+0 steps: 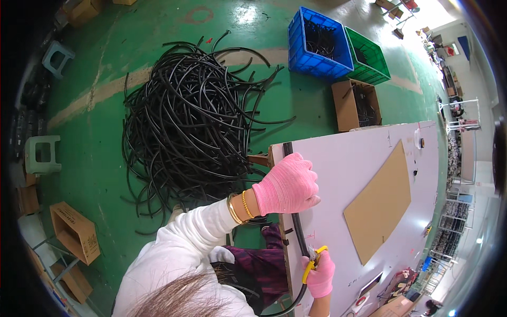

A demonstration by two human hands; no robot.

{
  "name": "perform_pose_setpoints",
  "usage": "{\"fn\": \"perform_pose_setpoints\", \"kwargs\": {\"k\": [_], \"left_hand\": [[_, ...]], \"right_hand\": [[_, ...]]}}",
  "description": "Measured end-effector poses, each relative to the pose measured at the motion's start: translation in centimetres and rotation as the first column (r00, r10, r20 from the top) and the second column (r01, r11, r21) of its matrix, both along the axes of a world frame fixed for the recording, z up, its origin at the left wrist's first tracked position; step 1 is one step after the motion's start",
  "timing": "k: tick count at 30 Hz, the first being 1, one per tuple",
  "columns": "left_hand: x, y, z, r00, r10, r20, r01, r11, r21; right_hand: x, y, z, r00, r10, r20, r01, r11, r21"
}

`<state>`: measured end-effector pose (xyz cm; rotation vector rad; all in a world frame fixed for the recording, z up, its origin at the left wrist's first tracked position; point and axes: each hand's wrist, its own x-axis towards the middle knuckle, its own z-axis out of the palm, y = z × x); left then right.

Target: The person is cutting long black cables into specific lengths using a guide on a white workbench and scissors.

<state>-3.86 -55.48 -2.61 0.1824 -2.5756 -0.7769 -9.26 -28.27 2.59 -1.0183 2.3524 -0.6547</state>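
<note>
A long black rubber tube point(299, 232) lies along the near edge of the white table point(327, 174) and curves down off it at the bottom. My left hand point(289, 184), in a pink knit glove, is closed over the tube's upper part and holds it against the table. Lower down, my right hand point(320, 276), also gloved in pink, grips a pair of yellow-handled cutters point(308, 272). Their metal jaws are at the tube; whether they bite into it is too small to tell.
A big heap of black tubes point(185, 116) covers the green floor to the left. A blue crate point(317, 61), a green crate point(380, 66) and a cardboard box point(346, 111) stand beyond the table. Flat brown cardboard point(380, 203) lies on the tabletop. Stools point(43, 154) are far left.
</note>
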Motion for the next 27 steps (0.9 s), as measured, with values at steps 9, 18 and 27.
{"fn": "perform_pose_setpoints", "kwargs": {"k": [9,18,27], "left_hand": [[-0.2,-0.07,-0.3,0.996,0.016,-0.085,-0.016,1.0,0.001],[-0.2,-0.19,-0.47,0.988,0.009,-0.152,-0.009,1.0,-0.001],[-0.18,-0.55,-0.19,0.992,-0.011,-0.126,0.009,1.0,-0.016]], "right_hand": [[0.1,-0.09,-0.28,1.0,-0.006,-0.016,0.005,0.999,-0.051],[0.04,-0.08,-0.11,1.0,-0.022,0.006,0.022,1.0,-0.014],[-0.13,-0.29,0.04,1.0,-0.013,0.004,0.013,1.0,-0.018]]}}
